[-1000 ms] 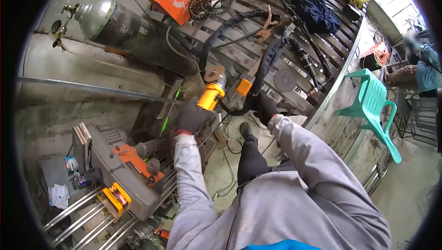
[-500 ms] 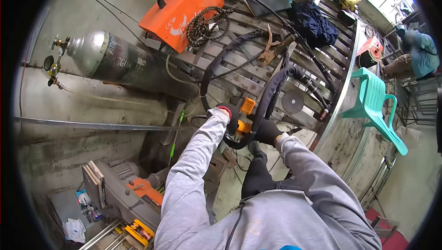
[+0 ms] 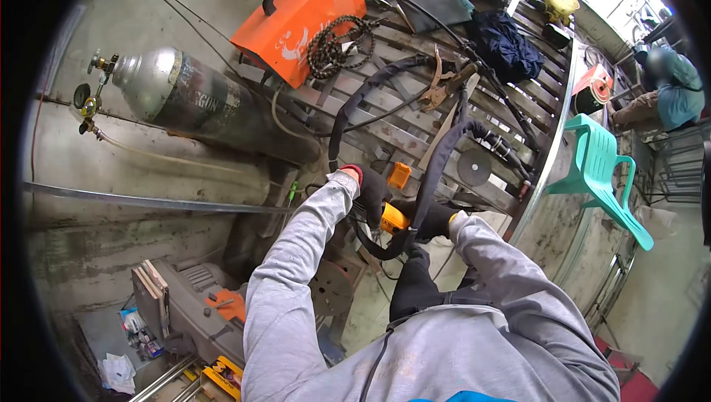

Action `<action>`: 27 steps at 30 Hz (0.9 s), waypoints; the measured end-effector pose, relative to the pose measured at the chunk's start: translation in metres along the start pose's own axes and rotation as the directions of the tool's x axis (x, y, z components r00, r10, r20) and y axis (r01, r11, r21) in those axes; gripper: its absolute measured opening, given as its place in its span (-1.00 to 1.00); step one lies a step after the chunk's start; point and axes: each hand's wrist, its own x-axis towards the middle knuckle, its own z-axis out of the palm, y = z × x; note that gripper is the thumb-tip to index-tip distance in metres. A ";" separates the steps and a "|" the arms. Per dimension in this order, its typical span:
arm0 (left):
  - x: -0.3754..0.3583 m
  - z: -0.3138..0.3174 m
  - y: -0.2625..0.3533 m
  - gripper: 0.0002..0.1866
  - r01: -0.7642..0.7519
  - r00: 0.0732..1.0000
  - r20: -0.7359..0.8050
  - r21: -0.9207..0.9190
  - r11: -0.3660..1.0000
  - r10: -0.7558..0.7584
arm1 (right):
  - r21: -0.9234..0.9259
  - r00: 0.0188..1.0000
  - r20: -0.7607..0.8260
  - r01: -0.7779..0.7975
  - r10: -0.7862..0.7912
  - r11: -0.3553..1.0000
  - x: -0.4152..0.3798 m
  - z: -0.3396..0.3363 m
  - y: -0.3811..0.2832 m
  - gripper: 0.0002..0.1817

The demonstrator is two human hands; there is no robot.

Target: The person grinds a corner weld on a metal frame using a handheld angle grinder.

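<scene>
A yellow-and-black power tool (image 3: 394, 218) sits between my two dark-gloved hands, over the near edge of a slatted metal rack. My left hand (image 3: 373, 193) is closed round its left side. From the right, my right hand (image 3: 432, 220) closes on its other end; the fingers are partly hidden. A thick black sleeved cable (image 3: 428, 172) loops down from the rack and passes in front of the tool and my right hand. Just above the tool lies a second yellow piece (image 3: 400, 174), too small to name. A round grinding disc (image 3: 473, 167) lies flat on the slats to the right.
An orange welding machine (image 3: 304, 20) with a coiled cord stands on the rack (image 3: 392, 124). An argon cylinder (image 3: 200, 102) lies left, its regulator (image 3: 90, 102) sticking out. A green plastic chair (image 3: 596, 157) stands right. Another person (image 3: 670, 87) sits farther back. A metal bar (image 3: 148, 200) crosses the left.
Both hands and the power tool have moved slightly down, toward my body, and the tool's yellow body shows more. The second yellow piece stays on the rack. The view has shifted a little.
</scene>
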 end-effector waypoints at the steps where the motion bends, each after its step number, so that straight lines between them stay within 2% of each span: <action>1: 0.001 0.000 -0.002 -0.26 -0.081 0.997 -0.021 -0.035 0.996 0.080 | -0.088 0.997 0.072 -0.012 0.018 0.996 0.003 0.001 0.007 -0.36; 2: 0.005 -0.002 -0.003 -0.26 -0.166 0.986 -0.042 -0.066 0.984 0.163 | -0.174 0.989 0.139 -0.024 0.048 0.985 0.003 0.004 0.019 -0.40; 3: 0.009 -0.003 -0.005 -0.24 -0.126 0.991 -0.049 0.000 0.992 0.125 | -0.230 0.987 0.154 -0.012 0.049 0.973 0.003 0.009 0.031 -0.50; 4: -0.002 -0.012 0.004 -0.24 -0.138 0.989 -0.048 0.008 0.990 0.138 | -0.093 0.945 0.211 -0.234 0.248 0.968 0.000 0.009 0.025 -0.53; 5: -0.026 -0.024 0.020 -0.30 -0.018 0.983 -0.181 -0.020 1.000 0.014 | 0.033 0.858 0.297 -0.448 0.419 0.894 -0.002 0.009 0.016 -0.55; 6: -0.039 -0.028 0.029 -0.36 0.099 0.945 -0.307 -0.072 0.992 -0.117 | 0.371 0.839 0.241 -0.545 0.489 0.752 -0.007 0.039 0.049 -0.54; 7: -0.037 -0.025 0.030 -0.43 0.012 0.863 -0.495 -0.184 0.983 -0.103 | 0.417 0.875 0.185 -0.483 0.448 0.770 -0.015 0.042 0.032 -0.56; 8: -0.033 -0.019 0.032 -0.43 0.012 0.861 -0.497 -0.190 0.982 -0.106 | 0.571 0.902 0.123 -0.405 0.414 0.714 -0.019 0.045 0.015 -0.56; 9: -0.022 -0.007 0.036 -0.43 -0.097 0.770 -0.633 -0.249 0.964 -0.086 | 0.703 0.924 0.059 -0.307 0.377 0.642 -0.022 0.046 -0.009 -0.56; 10: -0.008 0.006 0.038 -0.44 -0.212 0.656 -0.751 -0.285 0.935 -0.080 | 0.702 0.925 0.061 -0.307 0.376 0.642 -0.024 0.048 -0.025 -0.56; 11: 0.015 0.022 0.033 -0.51 -0.334 0.610 -0.791 -0.312 0.889 -0.048 | 0.869 0.891 0.072 -0.276 0.448 0.410 -0.026 0.049 -0.038 -0.56; 12: 0.014 0.029 0.036 -0.51 -0.335 0.612 -0.790 -0.305 0.891 -0.040 | 0.968 0.852 0.100 -0.203 0.514 0.149 -0.029 0.052 -0.044 -0.56; 13: 0.012 0.038 0.039 -0.55 -0.581 0.580 -0.813 -0.450 0.678 -0.043 | 0.981 0.833 0.115 -0.182 0.541 0.071 -0.034 0.054 -0.045 -0.59; 14: 0.010 0.045 0.041 -0.58 -0.758 0.554 -0.831 -0.530 0.379 -0.055 | 0.983 0.828 0.104 -0.171 0.550 0.071 -0.040 0.057 -0.046 -0.59; 15: 0.040 0.064 0.017 -0.59 -0.690 0.677 -0.705 -0.708 0.152 -0.211 | 0.990 0.833 0.125 -0.140 0.539 -0.013 -0.047 0.059 -0.049 -0.58; 16: 0.046 0.073 0.004 -0.59 -0.693 0.680 -0.710 -0.704 0.157 -0.182 | 0.990 0.838 0.137 -0.103 0.529 -0.093 -0.055 0.059 -0.053 -0.56; 17: 0.047 0.079 -0.008 -0.56 -0.783 0.545 -0.825 -0.565 0.261 -0.151 | 0.989 0.828 0.138 -0.089 0.544 -0.116 -0.063 0.059 -0.061 -0.55; 18: 0.042 0.080 -0.018 -0.55 -0.819 0.473 -0.873 -0.484 0.307 -0.116 | 0.981 0.790 0.172 -0.085 0.589 -0.173 -0.067 0.061 -0.066 -0.59; 19: 0.036 0.080 -0.027 -0.53 -0.849 0.396 -0.915 -0.398 0.348 -0.079 | 0.984 0.794 0.170 -0.102 0.584 -0.148 -0.075 0.061 -0.069 -0.54; 20: 0.024 0.076 -0.035 -0.55 -0.787 0.609 -0.780 -0.617 0.012 -0.147 | 0.985 0.799 0.170 -0.122 0.576 -0.122 -0.082 0.060 -0.072 -0.49; 22: 0.009 0.064 -0.020 -0.57 -0.595 0.796 -0.596 -0.738 -0.318 -0.107 | 0.986 0.800 0.166 -0.129 0.576 -0.104 -0.095 0.048 -0.102 -0.48; 23: 0.005 0.062 -0.006 -0.60 -0.762 0.631 -0.717 -0.644 -0.065 -0.297 | 0.983 0.803 0.182 -0.158 0.568 -0.091 -0.103 0.041 -0.116 -0.47; 24: 0.001 0.058 0.010 -0.62 -0.832 0.394 -0.819 -0.511 0.216 -0.419 | 0.986 0.800 0.164 -0.144 0.577 -0.081 -0.111 0.035 -0.124 -0.47; 25: 0.002 0.054 0.025 -0.63 -0.852 0.297 -0.852 -0.440 0.283 -0.431 | 0.979 0.794 0.194 -0.198 0.576 -0.056 -0.118 0.031 -0.131 -0.52; 26: 0.001 0.055 0.041 -0.63 -0.856 0.294 -0.859 -0.432 0.285 -0.419 | 0.967 0.788 0.224 -0.252 0.574 -0.031 -0.126 0.027 -0.135 -0.57; 27: -0.001 0.059 0.057 -0.61 -0.862 0.244 -0.883 -0.387 0.329 -0.400 | 0.957 0.788 0.231 -0.290 0.571 0.013 -0.133 0.024 -0.137 -0.54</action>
